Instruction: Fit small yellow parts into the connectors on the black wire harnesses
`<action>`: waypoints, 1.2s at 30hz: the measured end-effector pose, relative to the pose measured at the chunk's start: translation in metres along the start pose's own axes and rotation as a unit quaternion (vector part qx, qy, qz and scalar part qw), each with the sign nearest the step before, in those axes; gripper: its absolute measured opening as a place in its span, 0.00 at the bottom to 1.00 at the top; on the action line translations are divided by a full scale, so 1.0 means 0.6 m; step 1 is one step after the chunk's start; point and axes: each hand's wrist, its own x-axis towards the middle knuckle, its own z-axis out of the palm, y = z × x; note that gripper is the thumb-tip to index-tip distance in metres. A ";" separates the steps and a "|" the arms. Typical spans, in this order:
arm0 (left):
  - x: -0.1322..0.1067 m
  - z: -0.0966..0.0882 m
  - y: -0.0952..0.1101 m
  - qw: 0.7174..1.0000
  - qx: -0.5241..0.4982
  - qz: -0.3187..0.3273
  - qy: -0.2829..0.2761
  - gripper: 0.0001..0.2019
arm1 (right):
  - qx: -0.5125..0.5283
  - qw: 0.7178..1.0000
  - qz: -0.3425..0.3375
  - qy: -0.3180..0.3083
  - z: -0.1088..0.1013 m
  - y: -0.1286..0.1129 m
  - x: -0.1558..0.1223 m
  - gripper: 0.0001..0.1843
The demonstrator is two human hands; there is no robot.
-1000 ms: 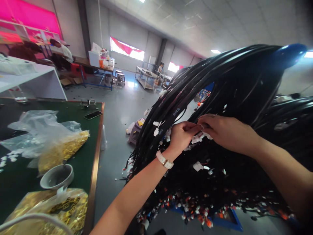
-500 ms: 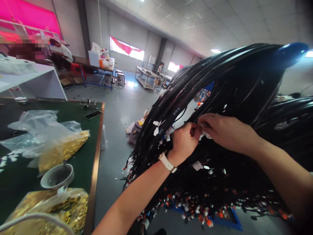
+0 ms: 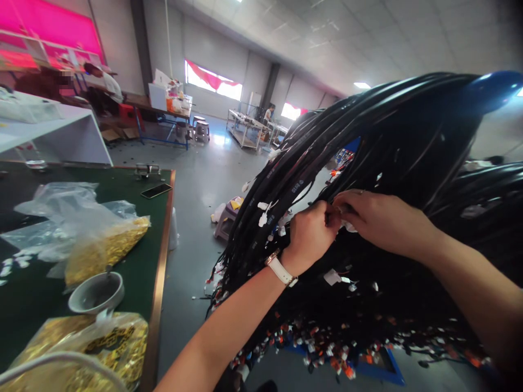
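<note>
A thick bundle of black cables [image 3: 286, 163] drapes down from a blue rounded bar end [image 3: 500, 90]. In front of it my left hand [image 3: 312, 235], with a white-strapped watch [image 3: 280, 268] on the wrist, is closed in a pinch. My right hand [image 3: 373, 218] meets it fingertip to fingertip, also pinching. Part of a white connector [image 3: 349, 226] shows under the right fingers; the rest of what they grip is hidden. Other white connectors [image 3: 262, 219] dangle on thin wires to the left, and a white tag-like piece [image 3: 332, 277] hangs below.
On the left, a green-topped table [image 3: 141, 258] bears bags of gold-coloured small parts [image 3: 118, 239], a grey bowl [image 3: 96, 294] and a phone [image 3: 156, 190]. A stool [image 3: 224, 223] stands beyond the cables. Several people work farther back, one in a white top [image 3: 109, 87].
Both hands have shifted very slightly to the right in view, along with the cables. Their pinch stays much the same.
</note>
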 end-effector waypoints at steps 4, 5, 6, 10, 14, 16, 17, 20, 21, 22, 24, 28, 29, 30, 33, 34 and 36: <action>0.011 -0.011 -0.002 0.998 -0.061 -0.006 -0.032 0.04 | 0.007 1.000 -0.005 0.008 0.001 0.001 0.000 0.15; 0.014 -0.013 -0.002 0.996 -0.077 -0.011 -0.037 0.05 | 0.006 1.000 -0.006 0.010 0.001 0.001 0.000 0.15; 0.017 -0.016 -0.003 0.994 -0.096 -0.017 -0.043 0.06 | 0.004 1.000 -0.006 0.012 0.001 0.001 0.001 0.15; 0.026 -0.017 -0.005 0.964 -0.240 -0.089 -0.066 0.07 | -0.005 1.000 -0.002 0.013 -0.002 0.000 0.001 0.15; 0.031 -0.013 -0.007 0.883 -0.392 -0.244 -0.089 0.13 | 0.011 1.000 0.002 0.015 -0.005 -0.001 0.001 0.15; 0.031 -0.013 -0.009 0.838 -0.438 -0.297 -0.134 0.14 | 0.019 1.000 -0.004 0.021 -0.005 0.000 0.000 0.16; 0.031 -0.013 -0.010 0.817 -0.458 -0.313 -0.159 0.14 | 0.023 0.999 -0.008 0.026 -0.005 0.000 0.000 0.16; 0.030 -0.011 -0.015 0.753 -0.527 -0.321 -0.226 0.12 | 0.028 0.999 -0.019 0.028 -0.003 0.003 0.001 0.16; 0.030 -0.010 -0.017 0.736 -0.551 -0.313 -0.238 0.12 | 0.029 0.999 -0.021 0.026 -0.003 0.004 0.001 0.16; 0.030 -0.008 -0.019 0.721 -0.572 -0.304 -0.246 0.13 | 0.029 0.999 -0.022 0.024 -0.003 0.004 0.001 0.16; 0.029 -0.004 -0.022 0.705 -0.599 -0.290 -0.245 0.14 | 0.032 0.999 -0.018 0.020 -0.004 0.005 0.001 0.16; 0.027 0.000 -0.013 0.717 -0.591 -0.306 -0.208 0.16 | 0.035 0.999 -0.019 0.003 -0.006 0.004 0.001 0.17; 0.027 0.001 -0.009 0.720 -0.586 -0.313 -0.198 0.16 | 0.034 0.999 -0.018 0.000 -0.007 0.003 0.001 0.17; 0.027 0.001 -0.005 0.724 -0.583 -0.317 -0.191 0.16 | 0.032 0.999 -0.018 0.000 -0.007 0.003 0.001 0.17; 0.024 0.003 0.000 0.731 -0.579 -0.315 -0.176 0.15 | 0.026 0.999 -0.021 0.002 -0.008 0.003 0.002 0.17; 0.023 0.003 0.000 0.733 -0.579 -0.311 -0.176 0.14 | 0.024 0.999 -0.022 0.000 -0.007 0.004 0.002 0.17; 0.020 0.003 -0.006 0.733 -0.579 -0.305 -0.188 0.13 | 0.022 1.000 -0.020 -0.003 -0.007 0.004 0.001 0.17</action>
